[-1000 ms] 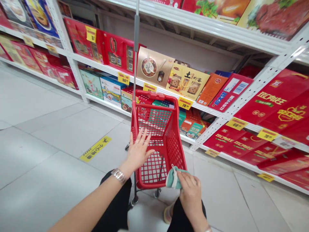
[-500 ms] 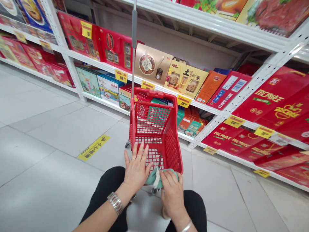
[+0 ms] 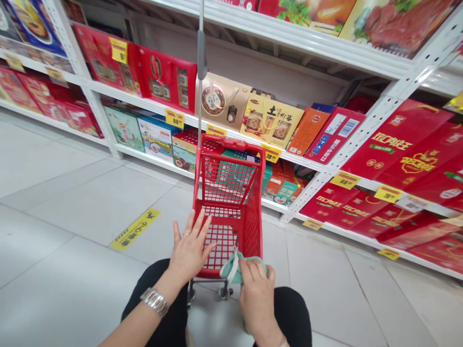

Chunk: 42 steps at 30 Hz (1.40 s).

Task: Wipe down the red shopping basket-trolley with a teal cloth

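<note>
A small red plastic shopping cart (image 3: 253, 217) with mesh sides stands before me, its near end at my knees. My right hand (image 3: 256, 289) grips a folded green cloth (image 3: 233, 270) with a white edge, over the cart's near right corner. My left hand (image 3: 191, 248) lies open with its fingers spread, at the cart's near left side; I cannot tell whether it touches the rim. A metal pole with a grey sleeve (image 3: 201, 53) rises from the cart's left side. Wheels (image 3: 224, 291) show under the near end.
White metal shelves (image 3: 282, 153) run behind the cart, holding gift boxes (image 3: 273, 120) and red packages (image 3: 408, 140). Yellow price tags hang on the shelf edges. A yellow floor sticker (image 3: 135, 230) lies on the grey tiles at left. My knees (image 3: 154, 294) flank the cart's near end.
My left hand has moved left, away from the cloth. My right hand still holds the cloth near the same corner. The view has shifted slightly.
</note>
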{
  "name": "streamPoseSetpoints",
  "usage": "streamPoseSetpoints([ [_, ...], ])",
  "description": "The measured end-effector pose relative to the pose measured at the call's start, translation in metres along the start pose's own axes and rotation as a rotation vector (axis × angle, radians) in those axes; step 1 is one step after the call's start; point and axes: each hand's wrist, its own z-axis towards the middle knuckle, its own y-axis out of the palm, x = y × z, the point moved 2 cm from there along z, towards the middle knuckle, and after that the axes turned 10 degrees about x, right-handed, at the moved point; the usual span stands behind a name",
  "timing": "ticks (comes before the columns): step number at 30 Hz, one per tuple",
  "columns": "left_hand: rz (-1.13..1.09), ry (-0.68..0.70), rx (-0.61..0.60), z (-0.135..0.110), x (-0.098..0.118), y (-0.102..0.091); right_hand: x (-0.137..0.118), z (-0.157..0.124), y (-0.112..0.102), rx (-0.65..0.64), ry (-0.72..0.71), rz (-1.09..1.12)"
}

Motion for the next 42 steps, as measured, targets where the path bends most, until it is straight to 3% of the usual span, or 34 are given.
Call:
streamPoseSetpoints([
  [6, 0.087, -0.103, 0.05, -0.005, -0.017, -0.001, -0.055, 0.01, 0.024, 0.001, -0.152, 0.057],
  [9, 0.075, -0.083, 0.051, -0.004, -0.018, 0.001, -0.063, 0.014, 0.03, -0.022, -0.158, 0.023],
  [13, 0.038, -0.07, 0.019, 0.0, -0.017, 0.004, -0.041, 0.01, 0.018, -0.013, -0.153, 0.002],
  [19, -0.009, -0.059, -0.012, 0.003, -0.006, 0.006, 0.012, -0.001, -0.022, 0.057, -0.228, 0.013],
  [23, -0.034, -0.051, -0.017, 0.005, 0.0, 0.006, 0.008, 0.006, -0.033, 0.096, -0.182, -0.021],
  [29, -0.023, -0.077, -0.036, 0.008, -0.002, 0.01, -0.049, 0.023, 0.003, 0.103, -0.289, -0.007],
  [33, 0.0, -0.074, -0.057, 0.007, -0.009, 0.007, -0.062, 0.02, 0.021, 0.065, -0.272, -0.015],
  [36, 0.02, -0.076, -0.071, 0.006, -0.012, 0.001, -0.05, 0.01, 0.015, 0.089, -0.282, -0.028],
  [42, 0.063, -0.071, -0.084, 0.006, -0.01, -0.005, 0.003, -0.006, -0.021, 0.092, -0.262, -0.054],
])
